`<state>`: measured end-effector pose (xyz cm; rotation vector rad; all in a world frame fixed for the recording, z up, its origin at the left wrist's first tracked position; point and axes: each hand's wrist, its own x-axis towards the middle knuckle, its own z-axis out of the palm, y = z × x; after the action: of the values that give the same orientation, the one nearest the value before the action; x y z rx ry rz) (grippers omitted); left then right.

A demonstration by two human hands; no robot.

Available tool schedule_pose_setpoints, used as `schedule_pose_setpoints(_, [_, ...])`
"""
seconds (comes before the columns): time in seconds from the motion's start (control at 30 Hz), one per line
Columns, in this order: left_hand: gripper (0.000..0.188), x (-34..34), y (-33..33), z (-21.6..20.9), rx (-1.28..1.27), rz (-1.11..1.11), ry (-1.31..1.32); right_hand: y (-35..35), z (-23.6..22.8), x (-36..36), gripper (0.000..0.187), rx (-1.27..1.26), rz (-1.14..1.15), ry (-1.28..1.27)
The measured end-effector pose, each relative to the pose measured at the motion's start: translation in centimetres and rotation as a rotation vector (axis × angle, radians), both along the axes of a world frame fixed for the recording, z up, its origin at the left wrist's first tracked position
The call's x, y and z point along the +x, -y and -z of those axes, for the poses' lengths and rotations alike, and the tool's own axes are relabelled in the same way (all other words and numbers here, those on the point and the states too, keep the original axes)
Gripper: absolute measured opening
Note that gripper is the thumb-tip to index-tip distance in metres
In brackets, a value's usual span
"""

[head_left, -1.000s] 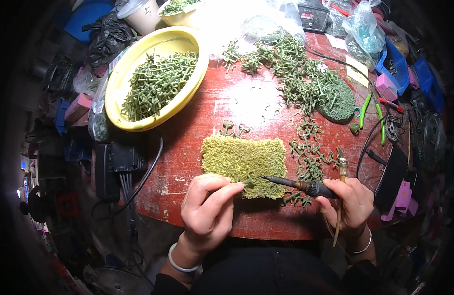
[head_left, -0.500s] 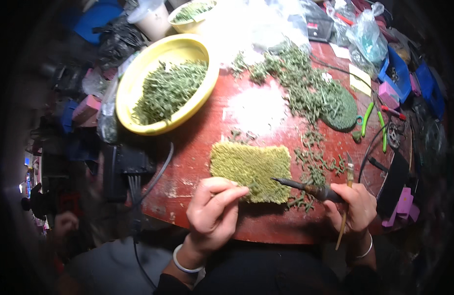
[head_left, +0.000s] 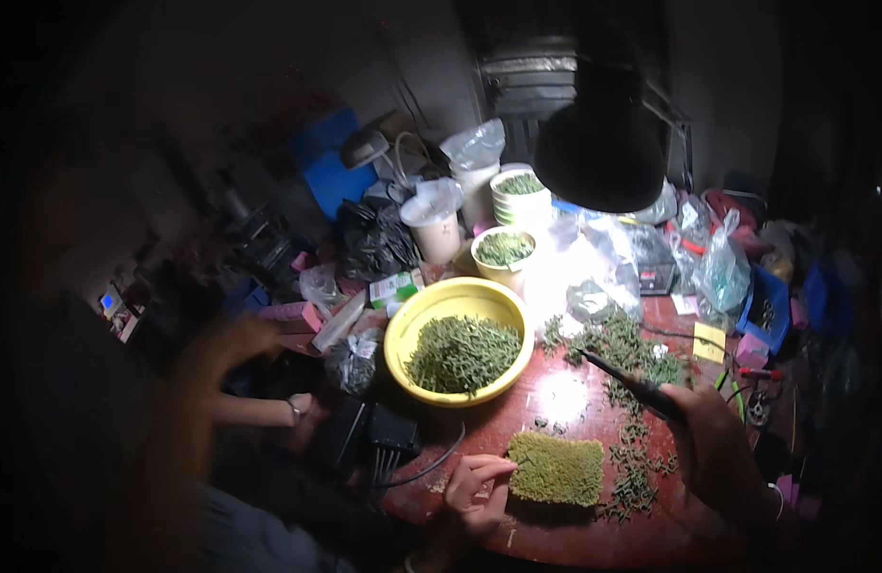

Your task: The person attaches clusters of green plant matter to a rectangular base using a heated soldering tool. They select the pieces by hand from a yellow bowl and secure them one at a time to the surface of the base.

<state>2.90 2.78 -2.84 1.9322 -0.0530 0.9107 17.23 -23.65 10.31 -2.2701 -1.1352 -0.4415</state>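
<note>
My left hand (head_left: 477,497) is at the left edge of a rough yellow-green slab (head_left: 556,470), thumb and fingers pinched together. What they pinch, if anything, is too small to make out. In my right hand (head_left: 718,458) is a black soldering iron (head_left: 641,389), raised above the table with its thin tip pointing up and left, over the scattered green branching pieces (head_left: 622,349). More of these pieces lie in a strip along the slab's right side. A yellow basin (head_left: 395,349) heaped with similar green pieces (head_left: 465,353) stands beyond my left hand.
A dark lamp (head_left: 598,158) hangs over the red table (head_left: 556,544), its light glaring off plastic bags. Behind the basin are white tubs (head_left: 506,272) of green pieces. At left, another person's arm (head_left: 255,411) shows. Green-handled pliers (head_left: 740,403) and blue bins (head_left: 766,310) stand right.
The view has tilted up, bringing in the lamp and back wall. My right hand has lifted the iron away from the slab toward the scattered pieces. My left hand stays by the slab.
</note>
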Motion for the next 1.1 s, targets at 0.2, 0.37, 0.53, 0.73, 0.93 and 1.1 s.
schedule_pose_setpoints(0.2, [0.026,3.7,-1.7,-3.7,-0.094,-0.162,0.127,-3.4,-0.9,3.3,0.022,0.059,-0.025,0.141])
schedule_pose_setpoints(0.37, [0.020,4.5,-2.3,-5.1,-0.190,-0.053,0.149,-2.7,-0.6,3.7,0.020,0.071,0.044,0.170])
schedule_pose_setpoints(0.53, [0.021,1.2,-0.5,-1.2,-0.409,-0.009,0.057,2.0,-0.3,-2.1,0.024,0.061,0.168,0.101])
schedule_pose_setpoints(0.73, [0.022,-1.8,0.4,3.6,-0.471,-0.141,-0.032,7.3,4.1,-4.5,0.032,0.112,0.405,0.189])
schedule_pose_setpoints(0.93, [0.019,-1.5,0.5,5.0,-0.488,-0.201,-0.030,8.2,8.1,-2.9,0.037,0.169,0.572,0.163])
schedule_pose_setpoints(1.1, [0.019,-2.1,0.2,5.4,-0.442,-0.212,-0.046,8.1,12.8,-1.3,0.034,0.268,0.598,0.212])
